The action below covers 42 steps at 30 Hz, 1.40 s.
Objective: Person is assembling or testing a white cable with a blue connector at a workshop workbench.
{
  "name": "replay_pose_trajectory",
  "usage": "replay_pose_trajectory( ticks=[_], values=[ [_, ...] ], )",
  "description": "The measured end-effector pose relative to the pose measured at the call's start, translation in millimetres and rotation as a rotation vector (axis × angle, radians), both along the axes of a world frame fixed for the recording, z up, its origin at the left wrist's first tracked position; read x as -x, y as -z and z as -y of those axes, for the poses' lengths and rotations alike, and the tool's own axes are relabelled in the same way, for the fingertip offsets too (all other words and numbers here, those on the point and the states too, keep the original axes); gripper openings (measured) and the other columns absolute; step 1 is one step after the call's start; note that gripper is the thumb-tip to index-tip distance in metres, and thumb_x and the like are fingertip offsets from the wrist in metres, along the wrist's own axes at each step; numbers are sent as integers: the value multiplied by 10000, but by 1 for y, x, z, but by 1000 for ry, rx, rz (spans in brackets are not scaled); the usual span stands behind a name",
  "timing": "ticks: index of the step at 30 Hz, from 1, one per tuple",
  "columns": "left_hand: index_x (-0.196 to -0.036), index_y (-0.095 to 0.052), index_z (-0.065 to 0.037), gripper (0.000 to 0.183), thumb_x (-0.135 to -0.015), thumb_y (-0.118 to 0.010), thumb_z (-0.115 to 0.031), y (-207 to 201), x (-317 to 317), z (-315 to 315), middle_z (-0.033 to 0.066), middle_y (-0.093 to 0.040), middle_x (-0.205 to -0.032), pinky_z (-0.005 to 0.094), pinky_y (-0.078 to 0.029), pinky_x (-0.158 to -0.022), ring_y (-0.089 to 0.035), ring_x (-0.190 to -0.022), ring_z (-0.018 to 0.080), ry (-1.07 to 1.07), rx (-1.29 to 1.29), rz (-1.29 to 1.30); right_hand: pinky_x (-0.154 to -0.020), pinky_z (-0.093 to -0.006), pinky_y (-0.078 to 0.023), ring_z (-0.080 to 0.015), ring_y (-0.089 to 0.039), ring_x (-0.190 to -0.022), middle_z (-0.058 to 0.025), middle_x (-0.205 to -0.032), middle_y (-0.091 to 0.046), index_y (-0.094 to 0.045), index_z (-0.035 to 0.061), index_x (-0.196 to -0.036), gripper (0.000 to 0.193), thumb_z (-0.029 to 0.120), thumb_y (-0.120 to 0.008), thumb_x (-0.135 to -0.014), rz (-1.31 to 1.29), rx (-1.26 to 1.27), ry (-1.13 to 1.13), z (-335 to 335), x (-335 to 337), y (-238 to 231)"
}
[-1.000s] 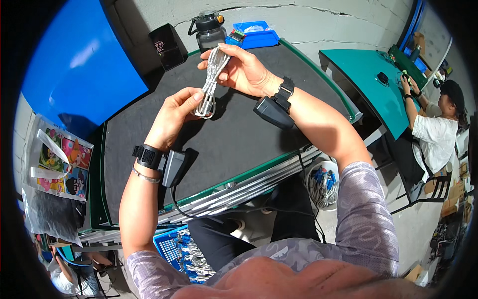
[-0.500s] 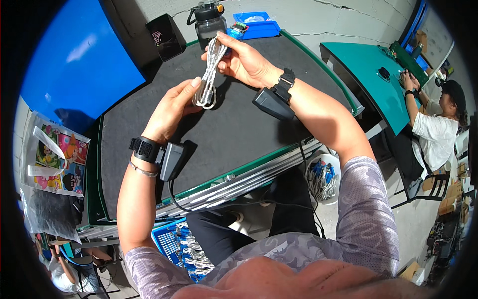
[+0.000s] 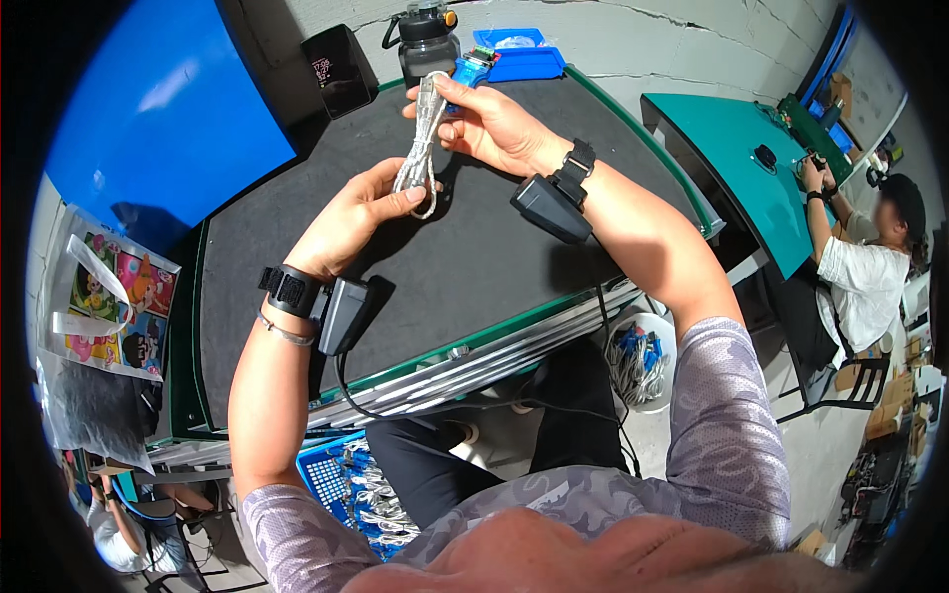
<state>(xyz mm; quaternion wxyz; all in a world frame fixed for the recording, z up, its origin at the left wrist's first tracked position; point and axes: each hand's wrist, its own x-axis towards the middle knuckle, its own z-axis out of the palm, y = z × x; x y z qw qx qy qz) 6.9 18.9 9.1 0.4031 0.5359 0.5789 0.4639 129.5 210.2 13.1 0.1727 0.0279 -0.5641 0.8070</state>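
A coiled light-grey cable [image 3: 422, 148], bound at its middle, hangs between my two hands above the dark table mat [image 3: 474, 257]. My right hand [image 3: 494, 128] pinches the upper end of the bundle between thumb and fingers. From behind those fingers sticks out a blue connector [image 3: 471, 69] with a green terminal block; whether it joins this cable is hidden. My left hand [image 3: 361, 212] is closed on the lower loops, its thumb lying across them. Both wrists wear black straps with dark boxes.
Behind the hands stand a dark bottle [image 3: 427, 44], a black screen device [image 3: 339, 71] and a blue tray [image 3: 519, 61]. Below the table, a blue basket [image 3: 321, 474] and a white bucket [image 3: 647, 395] hold similar cables. A co-worker [image 3: 870, 247] sits at the green table [image 3: 727, 148].
My left hand has moved slightly right, and its thumb now crosses the cable's lower loops. My right hand keeps its grip near the top.
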Motion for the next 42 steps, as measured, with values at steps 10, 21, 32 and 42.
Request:
replay_pose_trajectory(
  ticks=[10,21,32,42],
  values=[
    [-1072,-586,-21,292,-919,-681,-251,-1,-4,-1,4,-608,-956,244,-430,-833,-541,-883,80,-104,-192,22,-583,-187,-414,-18,-454,-593,27,-826,-623,-647,86,-991,406,485,-589,-940,82,-69,48,11,0,4],
    [-947,-596,-43,183,-969,-606,-224,0,2,-2,-21,-585,-883,251,-431,-859,-547,-885,77,-95,-240,-78,-538,-186,-376,-23,-404,-557,37,-771,-547,-609,82,-967,366,447,-613,-939,96,-104,53,17,5,6],
    [-944,-603,-63,206,-971,-596,-267,-1,4,2,-27,-584,-881,259,-427,-869,-548,-881,73,-130,-174,-120,-496,-179,-329,-23,-389,-539,42,-736,-544,-620,81,-946,332,413,-622,-942,50,-103,-18,22,5,8],
    [-1050,-612,-67,257,-979,-582,-311,-1,0,-2,-27,-588,-951,260,-434,-873,-553,-911,71,-127,-100,90,-599,-190,-423,-33,-452,-609,43,-742,-552,-631,76,-961,385,460,-624,-928,77,-40,199,14,2,3]
  ],
)
